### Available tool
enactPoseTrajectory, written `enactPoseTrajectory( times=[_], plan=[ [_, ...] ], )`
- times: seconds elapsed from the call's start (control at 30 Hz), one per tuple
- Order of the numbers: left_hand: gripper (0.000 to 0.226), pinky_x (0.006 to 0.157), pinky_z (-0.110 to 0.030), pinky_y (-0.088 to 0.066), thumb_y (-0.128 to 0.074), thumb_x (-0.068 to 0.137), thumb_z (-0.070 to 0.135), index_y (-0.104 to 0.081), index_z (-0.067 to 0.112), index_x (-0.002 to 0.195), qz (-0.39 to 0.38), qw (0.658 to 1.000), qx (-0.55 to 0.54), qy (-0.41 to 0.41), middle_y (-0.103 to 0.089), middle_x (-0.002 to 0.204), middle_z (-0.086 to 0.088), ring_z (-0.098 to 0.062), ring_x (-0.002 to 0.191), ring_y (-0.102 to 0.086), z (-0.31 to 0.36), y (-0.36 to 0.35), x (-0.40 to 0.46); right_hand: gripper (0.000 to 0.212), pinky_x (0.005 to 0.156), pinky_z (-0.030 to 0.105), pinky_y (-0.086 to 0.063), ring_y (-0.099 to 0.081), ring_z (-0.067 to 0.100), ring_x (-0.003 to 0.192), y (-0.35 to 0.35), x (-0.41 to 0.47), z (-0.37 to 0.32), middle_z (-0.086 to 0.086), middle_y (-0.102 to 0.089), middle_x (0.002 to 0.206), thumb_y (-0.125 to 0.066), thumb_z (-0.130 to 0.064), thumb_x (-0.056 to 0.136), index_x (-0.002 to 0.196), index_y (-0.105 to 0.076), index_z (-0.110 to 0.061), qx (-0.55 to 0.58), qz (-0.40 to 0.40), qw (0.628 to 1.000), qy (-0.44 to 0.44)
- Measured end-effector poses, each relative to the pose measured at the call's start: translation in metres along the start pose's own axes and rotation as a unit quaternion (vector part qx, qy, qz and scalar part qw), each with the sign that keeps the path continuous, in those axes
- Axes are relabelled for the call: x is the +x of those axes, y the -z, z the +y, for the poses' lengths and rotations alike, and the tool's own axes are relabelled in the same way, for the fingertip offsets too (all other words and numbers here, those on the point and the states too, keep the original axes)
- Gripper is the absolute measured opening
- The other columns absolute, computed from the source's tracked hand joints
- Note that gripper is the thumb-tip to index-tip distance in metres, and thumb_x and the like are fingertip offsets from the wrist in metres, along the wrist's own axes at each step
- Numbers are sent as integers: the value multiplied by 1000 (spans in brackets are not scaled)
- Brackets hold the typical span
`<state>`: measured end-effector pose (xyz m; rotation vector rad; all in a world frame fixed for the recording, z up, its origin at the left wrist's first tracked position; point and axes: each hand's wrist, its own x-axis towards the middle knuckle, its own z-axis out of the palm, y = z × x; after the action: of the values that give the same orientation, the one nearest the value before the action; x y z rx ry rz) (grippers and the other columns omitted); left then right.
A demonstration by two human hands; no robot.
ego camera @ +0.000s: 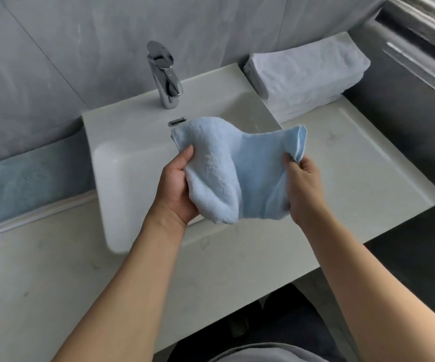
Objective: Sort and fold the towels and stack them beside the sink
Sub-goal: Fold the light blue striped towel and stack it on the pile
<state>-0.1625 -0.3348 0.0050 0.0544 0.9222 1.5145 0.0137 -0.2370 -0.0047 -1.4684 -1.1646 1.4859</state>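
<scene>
A light blue towel (226, 168) hangs in the air over the white sink (122, 163), partly folded and bunched. My left hand (177, 186) grips its left side, with the thumb on top and the fingers hidden under the cloth. Its right edge is pinched by my right hand (302, 184). A stack of folded white towels (305, 77) lies on the counter to the right of the sink, against the wall. More blue towels (20, 186) lie on white ones at the left edge of the counter.
A chrome faucet (165, 74) stands behind the basin. The pale counter (354, 163) stretches right of the sink, ending at a dark ledge by a window frame. Grey tiled wall runs behind.
</scene>
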Motion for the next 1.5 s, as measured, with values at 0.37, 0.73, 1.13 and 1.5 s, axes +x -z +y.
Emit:
enactPoseTrajectory(
  times=[0.37,0.73,1.13,1.5],
  plan=[
    [57,100,-47,-51,-42,100,47,-52,9,141,7,999,-48,-21,-58,138,-17,-33,126,-57,-37,-96,106,11,66,33,-48,-56,21,73,72,145,-45,6,-59,80,-48,-8,81,82,-59,-9,-69,-53,996,-26],
    [57,100,-48,-50,-39,101,48,-51,10,143,61,994,-68,-65,-58,139,-16,-33,126,-57,-46,-179,208,34,67,34,-48,-55,16,74,120,298,-98,-2,-59,83,-40,-10,75,102,-59,-19,-110,-112,987,28],
    [53,94,-45,-54,-42,100,45,-53,11,141,109,988,-67,-84,-59,138,-14,-31,125,-59,-21,-195,275,24,80,39,-56,-66,22,91,93,377,-109,4,-69,99,-45,-10,86,96,-60,-26,-83,-165,983,7],
    [39,89,-44,-57,-46,102,37,-64,10,124,151,979,27,-132,-69,122,-12,-29,112,-67,32,-237,347,23,70,26,-49,-59,8,75,79,484,-160,-7,-63,87,-48,-11,83,97,-58,-26,-144,-73,982,93]
  ],
)
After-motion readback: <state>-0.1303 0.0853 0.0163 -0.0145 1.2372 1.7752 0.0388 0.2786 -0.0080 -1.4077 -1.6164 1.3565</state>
